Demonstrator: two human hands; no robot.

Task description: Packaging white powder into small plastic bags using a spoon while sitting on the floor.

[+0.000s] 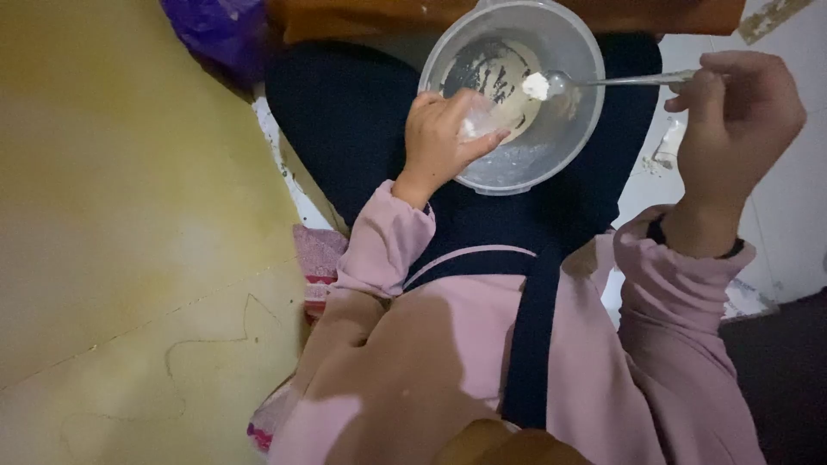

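On the lap, resting: clear bowl [551, 146]. Left hand [444, 138] gripping its near rim, fingers curled shut. Right hand [732, 129] pinching a spoon [594, 83], white lump over the bowl. Purple bag [220, 30] lying beyond, yellow floor [129, 215] alongside.

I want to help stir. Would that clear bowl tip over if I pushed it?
Probably, yes. The bowl looks like thin clear plastic and is nearly empty, so likely light. It sits on a lap, not a flat floor, and the left hand grips its rim. The spoon in the right hand could nudge it.

clear bowl [551, 164], pink sleeves [388, 237]
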